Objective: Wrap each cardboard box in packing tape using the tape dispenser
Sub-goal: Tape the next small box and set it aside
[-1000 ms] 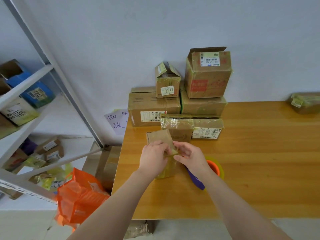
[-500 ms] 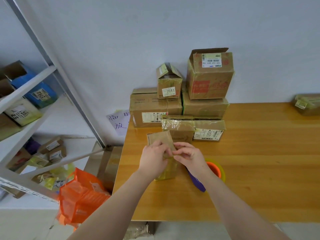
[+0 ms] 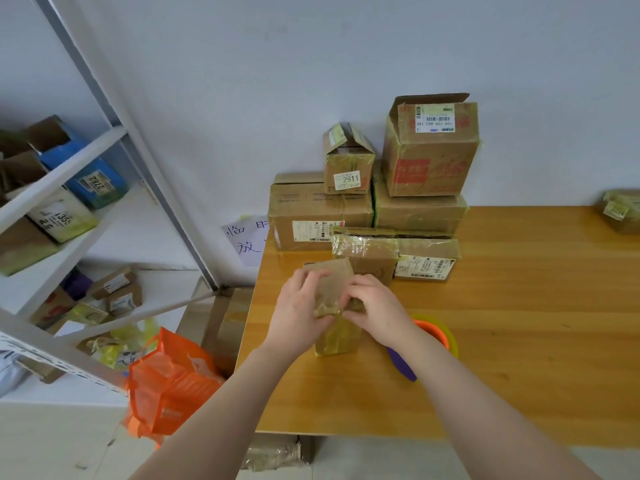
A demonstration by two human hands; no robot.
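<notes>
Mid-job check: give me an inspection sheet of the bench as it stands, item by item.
Surface: wooden table set against a white wall.
Job's things: small cardboard box stands on end near the table's left side, with tape on its lower part; tape dispenser lies on the table, partly hidden behind the right wrist, in neither hand.
Clutter: taped boxes stacked against the wall; lone box at the far right edge.
Grippers: left hand and right hand both grip the small cardboard box.
Cables: nothing seen.
Surroundings: shelf rack with parcels on the left; orange bag below it; paper note on the wall.
</notes>
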